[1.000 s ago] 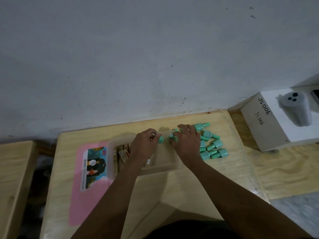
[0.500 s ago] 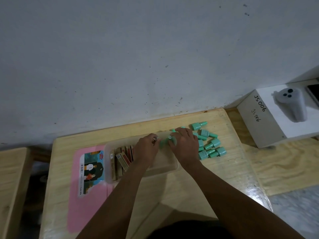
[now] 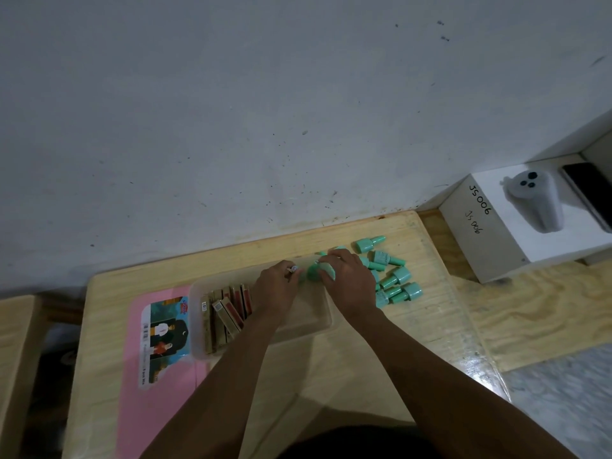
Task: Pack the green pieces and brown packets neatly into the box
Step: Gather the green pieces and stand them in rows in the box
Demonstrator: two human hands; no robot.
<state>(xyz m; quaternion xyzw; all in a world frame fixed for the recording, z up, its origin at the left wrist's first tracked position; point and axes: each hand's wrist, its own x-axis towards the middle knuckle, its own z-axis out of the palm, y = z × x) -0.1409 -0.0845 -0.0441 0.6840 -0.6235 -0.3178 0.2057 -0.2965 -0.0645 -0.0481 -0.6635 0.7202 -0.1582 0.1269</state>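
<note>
A translucent plastic box [image 3: 319,323] sits on the wooden table. Several brown packets [image 3: 225,313] stand on edge in its left part. My left hand [image 3: 273,291] and my right hand [image 3: 347,284] meet over the box's far right part. Each hand's curled fingers pinch a green piece [image 3: 313,272], and the pieces touch between the fingertips. Most of what my right hand holds is hidden under its fingers. Several more green pieces [image 3: 395,281] lie loose on the table just right of the box, beside my right hand.
A pink lid [image 3: 159,376] with a printed label lies left of the box. The grey wall runs along the table's far edge. To the right, a white carton [image 3: 490,240] bears a grey device [image 3: 536,202] and a dark phone [image 3: 587,190].
Both hands have drawn closer together, and their green pieces now meet over the box's far right part. The loose pile has not moved.
</note>
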